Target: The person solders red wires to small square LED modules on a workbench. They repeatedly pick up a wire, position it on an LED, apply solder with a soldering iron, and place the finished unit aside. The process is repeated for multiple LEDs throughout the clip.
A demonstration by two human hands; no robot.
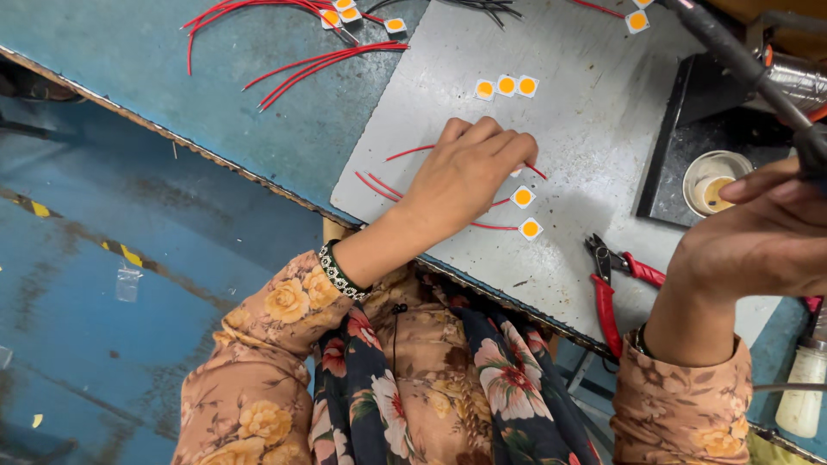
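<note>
Packaging check: just two bits down here.
A small clear plastic bag [127, 282] lies on the blue floor (left side); a white bottle [802, 389] stands far right.

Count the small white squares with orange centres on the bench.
10 visible: three in a row mid-sheet, two by the left hand, four among the red wires, one top right. One more may hide under the hand.
</note>
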